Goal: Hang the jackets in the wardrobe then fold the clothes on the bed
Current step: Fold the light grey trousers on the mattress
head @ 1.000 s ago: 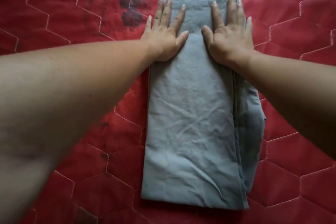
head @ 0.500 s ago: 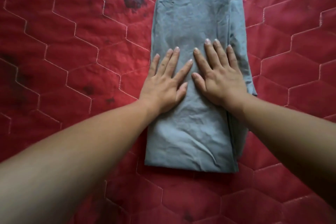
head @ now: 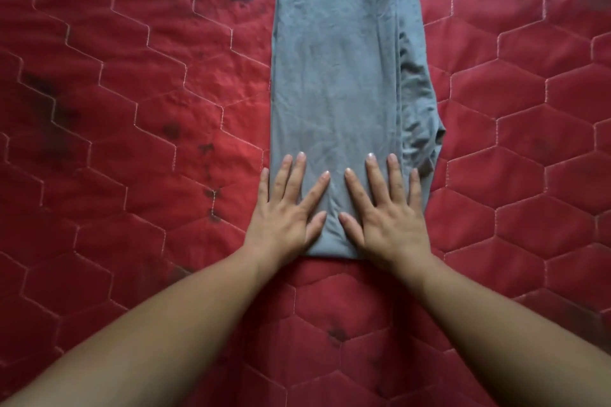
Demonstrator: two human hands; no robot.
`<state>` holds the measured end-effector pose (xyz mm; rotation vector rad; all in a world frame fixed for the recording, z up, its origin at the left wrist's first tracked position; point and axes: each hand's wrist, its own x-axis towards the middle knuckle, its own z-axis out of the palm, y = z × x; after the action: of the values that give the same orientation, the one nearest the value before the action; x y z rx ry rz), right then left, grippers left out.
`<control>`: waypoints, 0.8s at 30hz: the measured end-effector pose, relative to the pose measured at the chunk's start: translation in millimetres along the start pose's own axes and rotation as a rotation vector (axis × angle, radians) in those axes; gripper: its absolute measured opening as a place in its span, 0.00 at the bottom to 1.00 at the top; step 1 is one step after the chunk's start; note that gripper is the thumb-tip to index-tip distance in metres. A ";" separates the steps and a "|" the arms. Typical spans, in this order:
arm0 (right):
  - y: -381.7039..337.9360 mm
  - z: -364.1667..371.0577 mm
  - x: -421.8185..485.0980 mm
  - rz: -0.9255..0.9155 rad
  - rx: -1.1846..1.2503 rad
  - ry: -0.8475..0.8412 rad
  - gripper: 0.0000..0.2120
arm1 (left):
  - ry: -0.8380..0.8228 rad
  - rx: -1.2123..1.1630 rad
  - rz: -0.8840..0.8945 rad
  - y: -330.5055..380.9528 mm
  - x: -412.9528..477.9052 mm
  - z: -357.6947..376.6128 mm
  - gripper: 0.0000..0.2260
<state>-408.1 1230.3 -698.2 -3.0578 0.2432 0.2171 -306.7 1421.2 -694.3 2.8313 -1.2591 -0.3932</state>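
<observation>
two flat hands press the near end of the folded grey garment (head: 334, 76) on the red quilted bed (head: 132, 109): left hand (head: 284, 218) and right hand (head: 386, 221), fingers straight and spread. bare quilt lies all round. the garment's far edge touches the frame top.

A red quilted bed (head: 132, 109) carries one folded grey garment (head: 334, 76).

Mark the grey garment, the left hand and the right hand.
grey garment (head: 334, 59): head view, middle of its top layer.
left hand (head: 284, 221): head view, back of the hand.
right hand (head: 386, 225): head view, back of the hand.
</observation>
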 end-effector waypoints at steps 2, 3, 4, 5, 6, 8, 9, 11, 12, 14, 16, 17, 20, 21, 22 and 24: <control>-4.7 -11.3 -1.5 0.039 0.041 -0.039 0.35 | -0.067 -0.055 -0.029 2.7 -1.9 -10.6 0.29; -6.0 -17.7 -3.4 0.087 0.099 -0.041 0.34 | -0.084 -0.126 -0.061 3.7 -3.6 -15.8 0.30; -6.5 -25.3 -5.4 0.162 0.181 -0.017 0.33 | -0.087 -0.227 -0.105 5.0 -5.2 -22.3 0.30; -6.6 -33.2 -8.0 0.266 0.275 0.012 0.30 | -0.064 -0.352 -0.161 6.6 -7.0 -29.2 0.29; -6.7 -39.8 -11.9 0.386 0.354 0.025 0.28 | -0.016 -0.466 -0.227 7.6 -9.6 -35.5 0.28; -7.3 -48.7 -20.2 0.588 0.441 -0.002 0.26 | 0.068 -0.631 -0.386 8.9 -16.7 -44.1 0.23; -7.5 -51.1 -23.8 0.641 0.491 -0.018 0.25 | 0.080 -0.704 -0.457 9.6 -19.6 -47.3 0.21; -4.4 -54.1 -25.4 0.704 0.656 -0.056 0.23 | 0.061 -0.824 -0.548 7.4 -21.1 -51.2 0.16; -1.4 -54.9 -24.1 0.713 0.730 -0.088 0.22 | 0.034 -0.859 -0.565 4.5 -21.1 -51.9 0.15; 4.5 -56.4 -21.8 0.673 0.795 -0.177 0.18 | -0.037 -0.895 -0.545 -2.4 -21.1 -52.8 0.12; 8.0 -59.6 -22.9 0.607 0.821 -0.297 0.14 | -0.095 -0.920 -0.518 -6.9 -26.2 -54.2 0.09; 8.9 -62.0 -25.2 0.575 0.820 -0.365 0.13 | -0.125 -0.913 -0.516 -8.2 -31.5 -54.7 0.09; 6.1 -68.0 -48.7 0.467 0.721 -0.581 0.15 | -0.290 -0.820 -0.485 -6.4 -61.5 -54.4 0.09; 2.9 -69.1 -61.5 0.416 0.680 -0.638 0.17 | -0.363 -0.784 -0.460 -4.1 -75.7 -53.3 0.09; -1.3 -71.1 -75.2 0.372 0.650 -0.691 0.20 | -0.442 -0.745 -0.435 -1.6 -91.2 -51.9 0.10; -10.9 -76.1 -101.4 0.306 0.610 -0.802 0.26 | -0.597 -0.661 -0.401 5.2 -123.3 -51.1 0.14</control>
<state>-495.3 1250.7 -607.7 -2.1134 0.5769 1.1025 -377.8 1503.8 -617.0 2.4028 -0.4123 -1.4344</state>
